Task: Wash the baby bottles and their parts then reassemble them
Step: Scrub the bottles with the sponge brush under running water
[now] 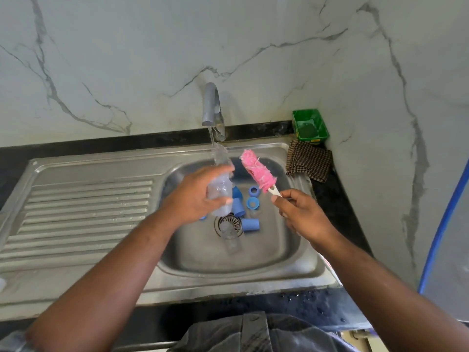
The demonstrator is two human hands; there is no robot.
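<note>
Forearms: both reach in over the front rim of the sink [253, 262].
Left hand [195, 196]: fingers and thumb curl round a clear bottle [220, 189], holding it tilted with its mouth up under the running water [212, 138] from the tap [212, 107].
Right hand [302, 212]: pinches the white handle of a pink brush [256, 171]; the brush head points up, just beside the bottle and not inside it.
Parts waiting: blue caps [250, 224] and rings [252, 203] lie in the basin near the drain, and a second bottle [229, 237] lies across the drain.
Step in hand: apparently filling or rinsing before scrubbing.
Doing it well: line the brush head up with the bottle mouth, push it to the bottom, then twist it against the walls. A wet bottle is likely slippery, so keep a firm grip and stay low over the basin.
</note>
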